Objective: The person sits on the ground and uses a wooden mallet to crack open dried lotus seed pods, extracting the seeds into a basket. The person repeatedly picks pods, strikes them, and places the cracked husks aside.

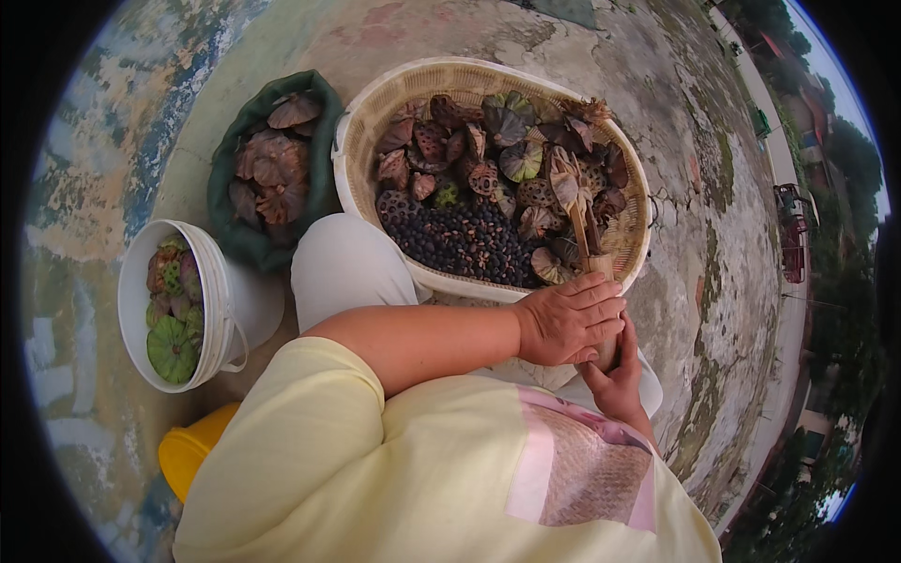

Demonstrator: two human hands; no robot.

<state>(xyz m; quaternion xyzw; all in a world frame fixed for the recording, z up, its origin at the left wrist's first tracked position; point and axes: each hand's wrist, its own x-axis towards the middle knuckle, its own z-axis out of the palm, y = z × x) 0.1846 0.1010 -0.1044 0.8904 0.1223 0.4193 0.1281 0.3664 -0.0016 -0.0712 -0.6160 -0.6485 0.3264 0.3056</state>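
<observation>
Both hands are on the cylindrical wooden handle (600, 265) of a two-pronged tool. My left hand (574, 317) lies across the handle from above, its fingers curled over it. Lower down, my right hand (621, 376) wraps the handle's near end, partly hidden by the left. The slim wooden prongs (579, 229) point away from me into an oval plastic basket (493, 70). At their tips is a dry lotus seed pod (564, 176); whether they grip it I cannot tell. Dark loose lotus seeds (464, 243) pile up at the basket's near side, with many brown pods behind them.
Left of the basket stands a dark green sack (219, 183) of dried pods. A white bucket (246, 302) with greener pods leans beside my knee (352, 264), and a yellow container (190, 447) sits nearer. Cracked concrete (676, 211) lies right; a red vehicle (794, 236) is far off.
</observation>
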